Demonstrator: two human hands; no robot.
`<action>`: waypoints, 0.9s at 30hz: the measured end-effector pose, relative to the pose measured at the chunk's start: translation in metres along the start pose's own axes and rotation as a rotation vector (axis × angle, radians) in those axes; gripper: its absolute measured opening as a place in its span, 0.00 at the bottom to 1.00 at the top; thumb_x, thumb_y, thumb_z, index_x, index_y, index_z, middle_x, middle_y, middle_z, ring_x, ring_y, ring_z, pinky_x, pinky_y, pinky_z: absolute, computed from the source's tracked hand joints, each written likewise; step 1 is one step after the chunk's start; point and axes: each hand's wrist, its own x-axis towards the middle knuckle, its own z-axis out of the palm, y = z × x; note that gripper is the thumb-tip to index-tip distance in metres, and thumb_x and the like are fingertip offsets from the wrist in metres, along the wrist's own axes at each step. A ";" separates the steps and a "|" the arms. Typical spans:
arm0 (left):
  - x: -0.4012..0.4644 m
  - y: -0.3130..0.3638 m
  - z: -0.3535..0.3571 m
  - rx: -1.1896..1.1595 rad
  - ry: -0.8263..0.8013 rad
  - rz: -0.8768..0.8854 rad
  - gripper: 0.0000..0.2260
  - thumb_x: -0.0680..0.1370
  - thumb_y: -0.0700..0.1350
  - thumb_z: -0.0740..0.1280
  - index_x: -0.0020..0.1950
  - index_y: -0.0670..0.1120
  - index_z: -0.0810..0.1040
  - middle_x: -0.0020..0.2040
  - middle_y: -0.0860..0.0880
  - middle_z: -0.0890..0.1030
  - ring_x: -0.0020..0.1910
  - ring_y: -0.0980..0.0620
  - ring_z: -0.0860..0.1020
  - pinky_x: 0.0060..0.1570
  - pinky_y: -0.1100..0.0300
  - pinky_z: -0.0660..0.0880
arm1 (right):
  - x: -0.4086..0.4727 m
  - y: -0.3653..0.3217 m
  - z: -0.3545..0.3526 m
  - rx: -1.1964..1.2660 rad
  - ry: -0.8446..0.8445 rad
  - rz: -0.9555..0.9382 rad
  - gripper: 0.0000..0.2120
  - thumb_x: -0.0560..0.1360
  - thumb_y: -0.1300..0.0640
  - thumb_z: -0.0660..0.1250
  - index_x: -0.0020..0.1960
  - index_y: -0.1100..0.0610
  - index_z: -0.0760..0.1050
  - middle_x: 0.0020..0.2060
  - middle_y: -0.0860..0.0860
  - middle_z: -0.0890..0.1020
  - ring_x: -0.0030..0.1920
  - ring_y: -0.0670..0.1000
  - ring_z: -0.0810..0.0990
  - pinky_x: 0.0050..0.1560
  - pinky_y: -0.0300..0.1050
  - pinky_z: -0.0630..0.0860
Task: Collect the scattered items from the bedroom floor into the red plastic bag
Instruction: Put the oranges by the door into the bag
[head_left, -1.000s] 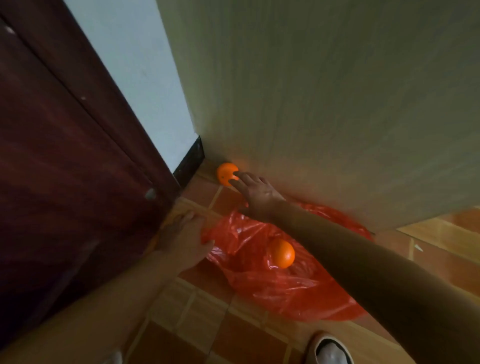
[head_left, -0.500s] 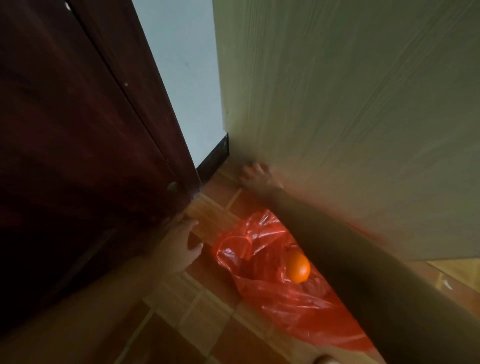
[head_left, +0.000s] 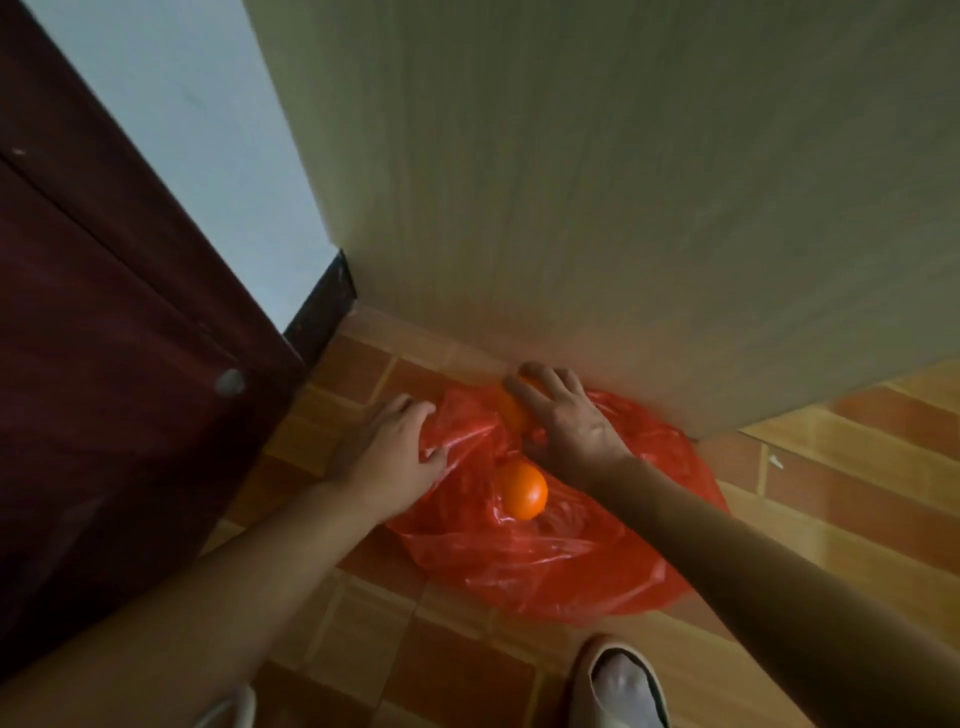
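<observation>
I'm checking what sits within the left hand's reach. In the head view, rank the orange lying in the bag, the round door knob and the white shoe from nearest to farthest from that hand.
1. Orange in the bag: just right of the left hand, which grips the red bag.
2. Door knob: to its left, on the dark door.
3. White shoe: by the bottom edge, farthest.

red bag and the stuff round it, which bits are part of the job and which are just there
Job:
red plastic bag
orange in the bag
orange under the right hand
left hand
right hand

Just there:
dark wooden door
pale panel
shoe
</observation>
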 end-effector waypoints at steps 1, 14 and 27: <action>0.004 0.008 0.005 0.007 -0.002 0.024 0.25 0.77 0.58 0.67 0.72 0.50 0.73 0.67 0.50 0.74 0.65 0.46 0.75 0.62 0.46 0.76 | -0.017 0.009 0.001 -0.002 -0.015 0.033 0.40 0.69 0.56 0.76 0.78 0.50 0.65 0.72 0.55 0.67 0.64 0.62 0.69 0.58 0.60 0.78; 0.023 0.075 0.042 0.145 -0.103 0.198 0.25 0.81 0.56 0.66 0.77 0.51 0.69 0.76 0.53 0.68 0.72 0.49 0.70 0.67 0.53 0.70 | -0.116 0.036 0.026 -0.021 -0.193 0.105 0.43 0.71 0.47 0.76 0.81 0.49 0.59 0.77 0.54 0.65 0.69 0.59 0.70 0.63 0.55 0.78; 0.028 0.070 0.047 0.194 -0.146 0.190 0.26 0.81 0.55 0.66 0.78 0.49 0.67 0.76 0.50 0.68 0.71 0.47 0.71 0.62 0.51 0.76 | -0.118 0.056 0.009 -0.167 -0.081 0.260 0.36 0.74 0.49 0.74 0.78 0.48 0.64 0.76 0.53 0.66 0.74 0.59 0.65 0.67 0.59 0.72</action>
